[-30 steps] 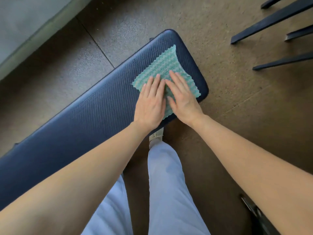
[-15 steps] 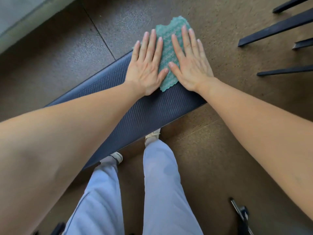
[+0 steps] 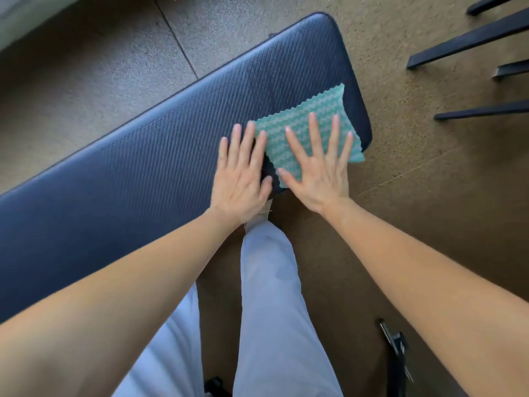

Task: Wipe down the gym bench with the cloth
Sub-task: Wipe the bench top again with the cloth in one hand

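Cloth (image 3: 320, 114): thin, limp; near corner of gym bench (image 3: 143, 156).
Grip: my right hand (image 3: 317, 170) flat on it, my left hand (image 3: 243, 179) flat beside; nothing clasped.

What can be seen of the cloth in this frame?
The cloth is a green, thin-looking sheet with a wavy pale pattern and zigzag-cut edges. It lies spread flat near the right end of the dark blue bench, its near right corner reaching just past the bench edge. The right hand presses flat on it with fingers spread; the left hand lies flat beside it, its fingertips at the cloth's left edge.
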